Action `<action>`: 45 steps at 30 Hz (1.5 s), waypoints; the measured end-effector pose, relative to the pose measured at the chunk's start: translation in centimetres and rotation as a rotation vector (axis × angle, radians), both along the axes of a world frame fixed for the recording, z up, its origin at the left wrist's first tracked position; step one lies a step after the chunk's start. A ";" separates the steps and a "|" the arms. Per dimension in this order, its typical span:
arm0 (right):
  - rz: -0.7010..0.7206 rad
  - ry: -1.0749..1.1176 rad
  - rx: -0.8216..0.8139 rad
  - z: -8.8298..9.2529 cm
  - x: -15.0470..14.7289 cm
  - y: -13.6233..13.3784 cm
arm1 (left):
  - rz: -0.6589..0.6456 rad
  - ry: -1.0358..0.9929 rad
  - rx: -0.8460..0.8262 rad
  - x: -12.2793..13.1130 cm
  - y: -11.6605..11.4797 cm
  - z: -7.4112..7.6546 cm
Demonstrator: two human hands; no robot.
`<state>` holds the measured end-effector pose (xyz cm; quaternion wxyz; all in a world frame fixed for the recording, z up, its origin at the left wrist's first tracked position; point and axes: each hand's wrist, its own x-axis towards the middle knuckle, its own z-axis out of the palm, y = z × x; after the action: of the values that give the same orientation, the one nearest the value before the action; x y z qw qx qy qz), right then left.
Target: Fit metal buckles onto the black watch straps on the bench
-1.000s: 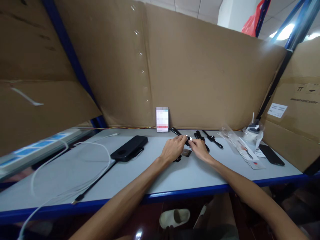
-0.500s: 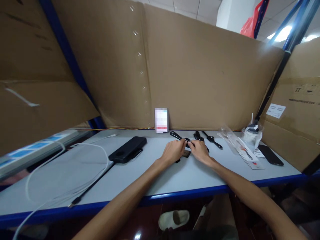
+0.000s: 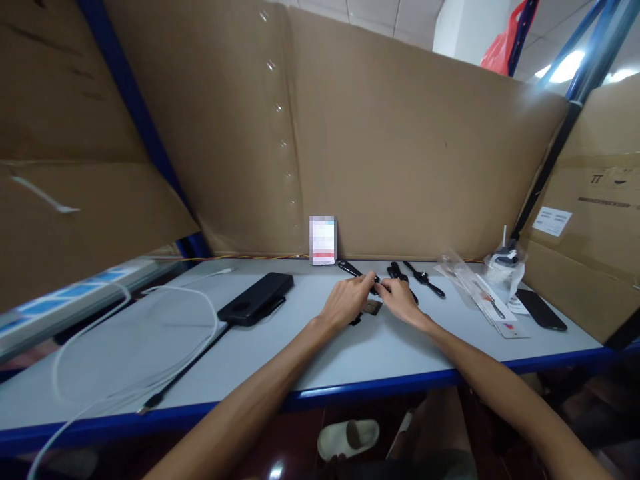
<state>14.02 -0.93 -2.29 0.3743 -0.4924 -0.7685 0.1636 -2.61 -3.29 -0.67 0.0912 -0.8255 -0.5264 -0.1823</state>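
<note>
My left hand [image 3: 347, 299] and my right hand [image 3: 397, 299] meet above the grey table, fingertips nearly touching. Both are closed on a black long-handled tool [image 3: 351, 269], whose looped handle points up and left past my left fingers. Its other end is hidden between my fingers. Below my hands lies a small dark brown flat piece [image 3: 372, 307], with a small black item [image 3: 355, 320] by my left hand. Just behind my right hand are several black tools [image 3: 395, 271], partly covered. A separate black tool [image 3: 425, 279] lies to the right.
A black power bank [image 3: 256, 299] and white cables [image 3: 213, 333] lie on the left, beside a power strip [image 3: 75, 300]. A lit screen [image 3: 323, 241] leans at the back. Clear packaging [image 3: 483, 300], a bagged cup [image 3: 503, 267] and a black phone [image 3: 541, 310] are on the right.
My left fingertips have shifted slightly, and the black tool between my hands has moved a little to the left. My right hand is almost unchanged.
</note>
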 end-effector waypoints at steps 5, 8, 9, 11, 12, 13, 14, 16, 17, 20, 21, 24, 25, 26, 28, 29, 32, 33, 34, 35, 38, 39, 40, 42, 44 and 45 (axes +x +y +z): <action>0.055 0.097 -0.094 0.0 -0.2 0.4 | -0.043 -0.112 0.032 0.1 0.1 -0.5; 0.090 0.138 -0.165 -0.2 -0.2 0.7 | -0.087 -0.169 0.075 0.2 0.4 -0.8; 0.105 0.151 -0.183 -0.3 -0.2 0.7 | -0.102 -0.187 0.092 0.2 0.5 -0.9; 0.126 0.176 -0.215 -0.5 -0.3 0.8 | -0.138 -0.224 0.124 0.1 0.9 -1.3; 0.130 0.189 -0.227 -0.6 -0.3 0.9 | -0.156 -0.253 0.141 0.1 1.1 -1.5; 0.130 0.202 -0.239 -0.7 -0.3 0.9 | -0.171 -0.291 0.160 0.0 1.3 -1.6; 0.128 0.213 -0.250 -0.7 -0.3 0.8 | -0.187 -0.328 0.178 0.0 1.5 -1.7; 0.122 0.228 -0.269 -0.6 -0.3 0.8 | -0.212 -0.365 0.220 -0.2 1.7 -1.8; 0.122 0.230 -0.277 -0.6 -0.3 0.8 | -0.216 -0.355 0.241 -0.2 1.7 -1.8; 0.126 0.231 -0.294 -0.5 -0.3 0.8 | -0.203 -0.276 0.285 -0.2 1.6 -1.7; 0.127 0.231 -0.294 -0.6 -0.3 0.8 | -0.197 -0.268 0.289 -0.2 1.5 -1.7; 0.121 0.235 -0.280 -0.9 -0.3 1.1 | -0.227 -0.303 0.277 0.0 1.4 -1.8; 0.119 0.241 -0.274 -1.0 -0.3 1.3 | -0.243 -0.319 0.275 0.0 1.4 -1.8; 0.120 0.248 -0.269 -1.1 -0.2 1.4 | -0.257 -0.331 0.275 0.1 1.4 -1.8; 0.129 0.259 -0.263 -1.3 -0.2 1.5 | -0.268 -0.348 0.281 0.2 1.5 -1.9; 0.132 0.263 -0.263 -1.3 -0.2 1.5 | -0.263 -0.360 0.287 0.2 1.5 -1.9; 0.131 0.267 -0.278 -1.0 -0.1 1.3 | -0.242 -0.396 0.309 0.0 1.7 -1.9; 0.132 0.271 -0.290 -1.0 -0.1 1.2 | -0.236 -0.397 0.315 0.0 1.7 -1.9; 0.138 0.280 -0.307 -0.9 -0.2 1.1 | -0.231 -0.391 0.320 -0.1 1.7 -1.9; 0.151 0.293 -0.328 -0.9 -0.3 1.0 | -0.224 -0.380 0.321 -0.1 1.7 -1.9; 0.185 0.353 -0.378 -1.1 -0.5 0.8 | -0.209 -0.358 0.302 -0.2 1.6 -1.8; 0.190 0.370 -0.382 -1.2 -0.5 0.8 | -0.218 -0.355 0.292 -0.1 1.5 -1.8; 0.192 0.383 -0.383 -1.2 -0.5 0.9 | -0.230 -0.352 0.288 -0.1 1.4 -1.7; 0.182 0.401 -0.382 -1.2 -0.4 0.9 | -0.245 -0.354 0.296 0.0 1.3 -1.7; 0.166 0.414 -0.396 -1.0 -0.4 0.8 | -0.226 -0.387 0.315 0.1 1.4 -1.6; 0.159 0.416 -0.408 -0.9 -0.3 0.7 | -0.216 -0.405 0.321 0.0 1.4 -1.6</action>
<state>13.68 -0.20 -3.18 0.4031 -0.4517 -0.6628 0.4407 -2.56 -1.89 -2.32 0.0939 -0.7985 -0.4073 -0.4332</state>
